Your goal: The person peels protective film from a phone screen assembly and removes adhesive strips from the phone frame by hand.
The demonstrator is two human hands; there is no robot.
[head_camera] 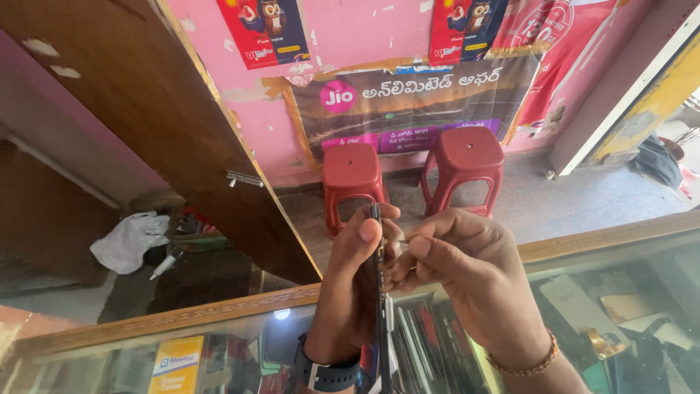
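Left hand [355,271] grips a thin dark phone [378,292] edge-on, upright, thumb and fingers clamped on its upper part; a dark watch [326,373] sits on that wrist. Right hand [467,271] is just right of the phone, fingers pinched narrow on a small thin metal tool [405,238] whose tip sits at the phone's upper side edge; a beaded bracelet [526,362] is on that wrist. The phone is held above the glass-topped counter [168,321] with a wooden rim, and the two hands block the view of the stock directly under the phone. Inside the counter left of the phone, a yellow card [177,365]; right of it, dark flat items, unclear. Beyond the phone, two red plastic stools [412,169] stand on the floor, against a pink wall with posters [412,98]. Far left of the phone, a brown wooden door panel [157,102] leans across, with a white plastic bag [130,241] below it.
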